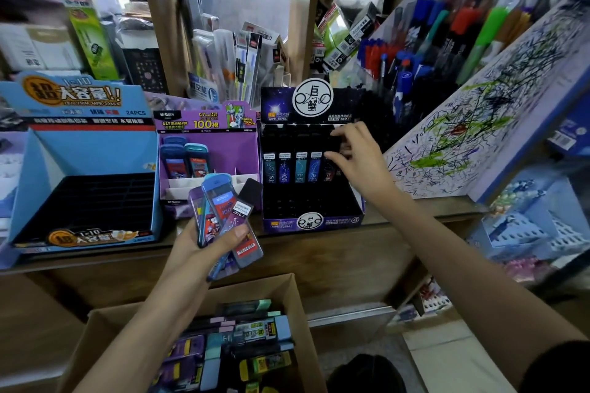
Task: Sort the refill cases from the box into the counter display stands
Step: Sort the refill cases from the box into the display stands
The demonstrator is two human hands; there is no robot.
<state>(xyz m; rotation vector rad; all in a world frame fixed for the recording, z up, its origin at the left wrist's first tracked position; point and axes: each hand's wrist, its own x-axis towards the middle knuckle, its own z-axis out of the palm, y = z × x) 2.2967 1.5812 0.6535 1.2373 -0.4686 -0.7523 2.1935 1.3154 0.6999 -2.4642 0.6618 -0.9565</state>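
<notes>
My left hand (204, 241) grips a fan of several refill cases (223, 217), blue and dark ones, above the cardboard box (297, 303). That box sits low in front of the counter and holds many more cases (242, 341). My right hand (357, 159) reaches into the dark starry display stand (314, 222), its fingers pinching a black case (333, 142) at the right end of a row of upright dark cases. The purple display stand (204, 124) in the middle holds three blue cases. The blue display stand (86, 150) at the left shows empty black slots.
The stands sit on a wooden counter (319, 249). Behind them are packets of stationery and racks of pens (402, 60). A slanted scribble board (479, 118) rises at the right, close to my right forearm. Shelves of goods stand at the far right.
</notes>
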